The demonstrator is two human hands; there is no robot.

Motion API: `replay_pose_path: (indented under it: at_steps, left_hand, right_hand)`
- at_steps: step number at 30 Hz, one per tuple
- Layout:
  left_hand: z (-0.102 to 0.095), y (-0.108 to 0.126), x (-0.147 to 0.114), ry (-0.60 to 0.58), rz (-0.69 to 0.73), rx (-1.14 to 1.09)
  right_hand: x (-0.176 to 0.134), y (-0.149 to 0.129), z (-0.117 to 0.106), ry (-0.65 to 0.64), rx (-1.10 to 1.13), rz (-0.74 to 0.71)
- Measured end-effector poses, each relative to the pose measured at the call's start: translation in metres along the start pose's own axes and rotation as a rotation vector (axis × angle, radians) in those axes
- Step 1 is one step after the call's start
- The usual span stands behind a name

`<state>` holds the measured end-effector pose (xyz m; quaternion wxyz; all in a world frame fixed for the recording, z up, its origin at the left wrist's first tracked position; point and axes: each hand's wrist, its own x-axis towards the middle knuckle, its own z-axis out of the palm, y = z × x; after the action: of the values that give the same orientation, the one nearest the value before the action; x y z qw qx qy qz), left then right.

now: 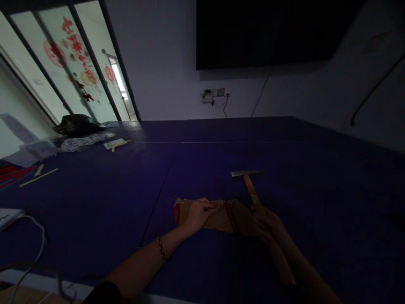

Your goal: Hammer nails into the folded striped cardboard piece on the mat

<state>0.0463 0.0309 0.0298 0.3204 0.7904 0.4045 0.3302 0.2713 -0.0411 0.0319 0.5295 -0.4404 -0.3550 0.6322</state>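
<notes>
At the near left corner of the tabletop (202,164), a white cable (43,236) loops down past the pale front edge. A white device (9,218) sits a little farther in, at the left edge, with the cable running to it.

Near the middle of the front edge, a flat brown piece (223,223) with red printed bands lies lengthwise along the tabletop. The left hand (198,215), a braided bracelet (161,250) on its wrist, rests over the brown piece's left half; its fingers bend toward the thumb, and it is too dark to tell whether they close on anything. The right hand (268,223), by the brown piece's right end, has its fingers clamped around the wooden handle of a hammer (252,191). The hammer's metal head points away from the front edge, beyond the brown piece. A thin dark rod (128,221) lies to the left of the left hand, well apart from it.

Along the left edge are a red bundle (14,175) and pale yellow strips (39,181). Toward the far left corner are clear plastic bags (84,142), a small white packet (114,143) and a black bag (77,125).

Beyond the far edge, the wall carries sockets (218,92) below a large black screen (268,33); on the left stand glass panels (76,55) with red decorations.
</notes>
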Motion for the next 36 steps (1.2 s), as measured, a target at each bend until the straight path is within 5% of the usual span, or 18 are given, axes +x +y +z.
replay_pose_path:
  at_steps: [8, 15, 21, 36]
  left_hand:
    - [0.001, -0.002, 0.000, -0.013, 0.022, 0.075]
    - [0.001, 0.001, 0.000, -0.012, 0.009, 0.104]
    - [0.003, -0.003, 0.001, -0.026, 0.032, 0.099]
    - [0.003, 0.001, 0.002, -0.041, 0.054, 0.152]
  right_hand:
    - [-0.008, -0.012, 0.019, 0.096, -0.107, -0.043]
    - [-0.060, -0.035, 0.060, 0.168, -0.608, 0.011]
    - [-0.092, -0.026, 0.091, 0.199, -0.970, -0.032]
    - [-0.099, -0.008, 0.097, 0.333, -1.109, -0.129]
